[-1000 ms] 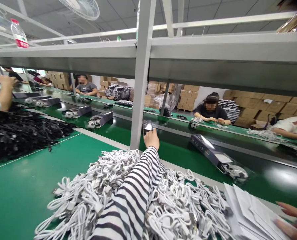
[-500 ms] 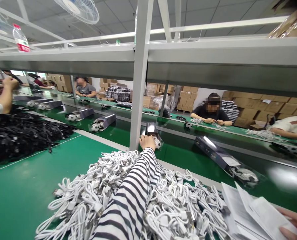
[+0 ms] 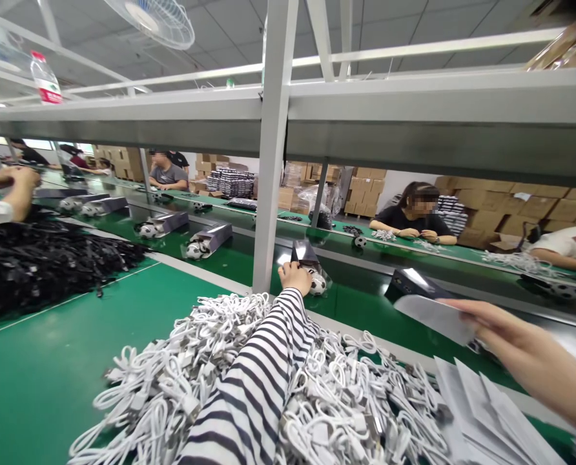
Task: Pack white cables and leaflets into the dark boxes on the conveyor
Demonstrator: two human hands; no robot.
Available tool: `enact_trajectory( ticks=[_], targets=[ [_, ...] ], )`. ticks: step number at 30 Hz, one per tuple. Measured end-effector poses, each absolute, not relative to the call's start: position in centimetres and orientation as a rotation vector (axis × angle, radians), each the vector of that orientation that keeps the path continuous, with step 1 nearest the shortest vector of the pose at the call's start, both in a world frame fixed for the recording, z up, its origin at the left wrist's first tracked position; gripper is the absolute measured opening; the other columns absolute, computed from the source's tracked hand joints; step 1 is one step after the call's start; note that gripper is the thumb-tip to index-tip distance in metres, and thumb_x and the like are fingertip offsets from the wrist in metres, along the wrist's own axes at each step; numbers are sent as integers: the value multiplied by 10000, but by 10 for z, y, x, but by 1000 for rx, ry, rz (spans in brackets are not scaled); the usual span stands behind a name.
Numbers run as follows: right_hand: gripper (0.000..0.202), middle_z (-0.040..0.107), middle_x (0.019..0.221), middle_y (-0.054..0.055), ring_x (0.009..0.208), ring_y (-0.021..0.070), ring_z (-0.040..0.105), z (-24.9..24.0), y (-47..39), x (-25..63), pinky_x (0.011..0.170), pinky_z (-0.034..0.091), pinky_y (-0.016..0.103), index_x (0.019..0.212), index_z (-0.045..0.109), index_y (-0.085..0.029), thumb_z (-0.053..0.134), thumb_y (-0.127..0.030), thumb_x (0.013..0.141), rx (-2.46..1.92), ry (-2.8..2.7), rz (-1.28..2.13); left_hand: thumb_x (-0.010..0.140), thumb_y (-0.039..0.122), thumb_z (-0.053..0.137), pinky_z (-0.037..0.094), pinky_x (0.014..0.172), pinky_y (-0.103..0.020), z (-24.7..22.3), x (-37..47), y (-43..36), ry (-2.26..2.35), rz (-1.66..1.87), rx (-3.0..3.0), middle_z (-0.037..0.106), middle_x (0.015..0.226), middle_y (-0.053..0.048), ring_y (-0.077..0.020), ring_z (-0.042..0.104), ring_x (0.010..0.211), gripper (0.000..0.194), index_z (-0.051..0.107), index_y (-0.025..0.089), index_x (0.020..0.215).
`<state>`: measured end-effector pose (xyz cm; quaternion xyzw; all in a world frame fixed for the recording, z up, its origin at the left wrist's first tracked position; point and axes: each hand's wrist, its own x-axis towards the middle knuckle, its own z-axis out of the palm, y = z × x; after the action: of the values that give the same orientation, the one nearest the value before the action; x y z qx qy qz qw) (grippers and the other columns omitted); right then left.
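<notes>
My left hand (image 3: 295,279), at the end of a black-and-white striped sleeve, reaches over the cable pile to the belt. Its fingers are curled on the near side of a dark open box (image 3: 303,253); the fingertips are partly hidden. A black-and-white football-patterned ball (image 3: 317,283) in clear wrap sticks out of that box's near end. My right hand (image 3: 505,342) pinches a folded white leaflet (image 3: 433,316), held above the belt in front of another dark box (image 3: 411,283). Below it, more folded leaflets (image 3: 482,413) lie beside a heap of white cables (image 3: 346,394).
A grey post (image 3: 271,161) stands just left of my left hand, under a long shelf (image 3: 414,103). Black straps or cords (image 3: 50,265) are heaped at left. More boxes with balls (image 3: 210,239) lie along the belt. Co-workers sit across and at far left.
My right hand has risen from the leaflet stack with one leaflet and moved left over the belt. My left hand and its box have shifted slightly right, as have the other boxes.
</notes>
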<state>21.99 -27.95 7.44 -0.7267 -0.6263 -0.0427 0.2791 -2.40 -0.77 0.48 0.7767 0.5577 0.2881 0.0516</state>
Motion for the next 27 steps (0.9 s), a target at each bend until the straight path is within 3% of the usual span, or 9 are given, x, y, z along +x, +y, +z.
enact_trajectory(
  ticks=[4,7,10,12,15,18,22,27],
  targets=[
    [365,674,993,76,829,265,629,89,-210,178,726,491,373,1142,520,-257,330,-378,855,-1853,-1763,-23,892,475,333,226,984,-434,12,-16,-7,1350,1041,2272,487,1237,-4,-257,335,1164,353,596,335,1081],
    [283,683,837,58,676,222,625,80,-158,162,634,477,332,1067,511,-231,381,-337,839,-1759,-1779,-45,892,532,297,356,896,-340,11,-8,-1,856,915,2127,578,1098,-23,-201,487,1019,444,533,288,1179],
    [219,680,817,49,641,200,616,58,-121,158,612,467,316,982,542,-235,408,-319,830,-1691,-1793,12,826,475,478,424,755,-258,3,-3,8,601,804,1981,620,934,-55,-166,559,842,409,581,150,1052],
    [238,674,778,39,639,196,614,42,-107,159,614,475,317,991,544,-225,429,-352,826,-1633,-1696,101,777,410,559,425,698,-238,-1,-3,12,633,847,1944,621,825,-49,-154,562,762,334,596,115,928],
    [328,669,736,29,668,195,626,24,-102,167,624,499,313,1008,530,-196,495,-437,788,-1495,-1489,348,771,367,564,413,651,-228,-1,-4,13,712,897,1931,591,693,-21,-137,546,665,261,590,110,811],
    [353,677,754,48,714,201,635,17,-104,178,625,502,299,906,563,-182,555,-493,740,-1384,-1382,518,791,358,534,403,638,-229,4,-7,8,753,859,1967,582,657,-12,-140,547,650,251,590,114,770],
    [365,675,708,48,689,199,623,17,-108,187,597,471,288,820,620,-175,606,-519,697,-1379,-1356,481,818,380,499,393,632,-237,10,-9,0,826,846,2067,589,631,-6,-147,548,639,288,599,128,722],
    [375,658,700,30,646,177,585,14,-106,183,521,430,258,858,632,-173,595,-514,708,-1344,-1407,574,830,373,492,409,626,-224,12,-9,-5,788,881,2022,629,677,-10,-127,552,619,263,580,145,736]
  ],
)
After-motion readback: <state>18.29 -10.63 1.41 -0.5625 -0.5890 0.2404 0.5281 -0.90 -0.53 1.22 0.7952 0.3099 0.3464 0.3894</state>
